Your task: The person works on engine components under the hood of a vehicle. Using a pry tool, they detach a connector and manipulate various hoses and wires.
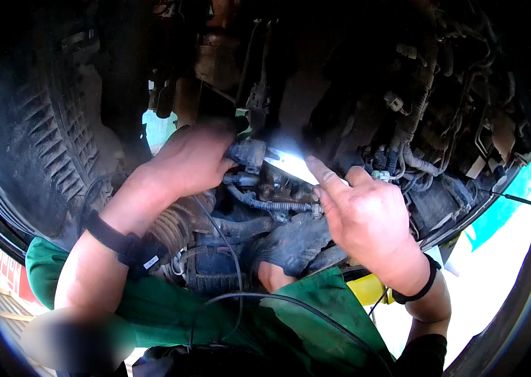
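My left hand (190,156) reaches into an engine bay, its fingers curled and partly blurred against a black cylindrical part (248,154). To the right of that part glows a bright white strip (292,164); whether it is a lamp or a shiny blade I cannot tell. My right hand (369,213) is at the strip's right end, index finger stretched along it, the other fingers bent in. What these fingers grip is mostly hidden. Below, between the hands, run a ribbed hose (253,200) and a dark grey, glove-like shape (297,244) with bare skin beneath it.
Green clothing (177,317) spreads below my arms, and a blurred patch sits at lower left. A black cable (237,276) loops across it. Wiring harnesses (413,160) line the right side. At left stands a ribbed dark panel (45,132). Something yellow (368,290) lies beside my right wrist.
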Action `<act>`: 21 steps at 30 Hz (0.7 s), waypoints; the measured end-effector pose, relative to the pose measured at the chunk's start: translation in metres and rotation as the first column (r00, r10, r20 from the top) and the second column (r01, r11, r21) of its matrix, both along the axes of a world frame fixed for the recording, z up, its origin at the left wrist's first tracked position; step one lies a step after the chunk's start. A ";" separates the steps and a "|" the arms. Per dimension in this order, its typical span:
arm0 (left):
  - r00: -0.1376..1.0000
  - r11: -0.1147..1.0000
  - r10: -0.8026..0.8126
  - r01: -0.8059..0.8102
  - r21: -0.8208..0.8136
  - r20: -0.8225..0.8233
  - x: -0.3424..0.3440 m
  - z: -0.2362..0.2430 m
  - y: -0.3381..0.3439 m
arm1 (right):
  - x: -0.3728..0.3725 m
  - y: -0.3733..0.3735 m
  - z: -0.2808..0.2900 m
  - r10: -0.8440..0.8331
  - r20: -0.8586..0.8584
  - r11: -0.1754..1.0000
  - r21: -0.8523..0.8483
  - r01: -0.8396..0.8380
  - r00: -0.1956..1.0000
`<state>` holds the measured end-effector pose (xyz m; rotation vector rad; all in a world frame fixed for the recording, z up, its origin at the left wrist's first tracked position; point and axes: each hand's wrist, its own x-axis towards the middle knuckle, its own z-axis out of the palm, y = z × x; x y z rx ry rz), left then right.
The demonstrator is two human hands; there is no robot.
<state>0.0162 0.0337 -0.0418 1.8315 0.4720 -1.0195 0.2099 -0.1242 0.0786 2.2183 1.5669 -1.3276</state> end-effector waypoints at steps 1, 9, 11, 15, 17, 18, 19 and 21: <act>0.999 1.000 -0.001 0.001 0.004 0.042 -0.001 -0.002 -0.001 | -0.004 0.000 0.001 0.014 0.031 1.000 0.005 -0.014 0.999; 0.990 0.998 0.026 -0.033 0.049 0.138 -0.010 -0.008 -0.008 | -0.017 -0.001 -0.008 -0.441 -0.069 0.890 -0.164 0.426 0.895; 0.982 0.998 0.047 -0.055 0.040 0.183 -0.012 -0.010 -0.008 | -0.017 -0.003 -0.009 -0.528 -0.081 0.834 -0.235 0.499 0.845; 0.974 0.998 0.035 -0.044 0.034 0.223 -0.014 -0.011 -0.006 | -0.015 -0.009 -0.012 -0.637 -0.125 0.747 -0.341 0.570 0.761; 0.984 1.000 0.024 -0.025 0.004 0.174 -0.014 -0.011 -0.006 | -0.015 -0.010 -0.014 -0.683 -0.163 0.712 -0.365 0.600 0.712; 0.985 1.000 0.025 -0.026 0.007 0.171 -0.013 -0.012 -0.006 | -0.016 -0.010 -0.014 -0.649 -0.173 0.753 -0.287 0.593 0.741; 0.985 0.999 0.026 -0.029 0.013 0.168 -0.013 -0.013 -0.005 | -0.014 -0.009 -0.014 -0.574 -0.133 0.813 -0.215 0.541 0.808; 0.982 0.998 0.047 -0.055 0.041 0.182 -0.013 -0.011 -0.006 | -0.014 -0.005 -0.010 -0.408 -0.037 0.911 -0.088 0.404 0.912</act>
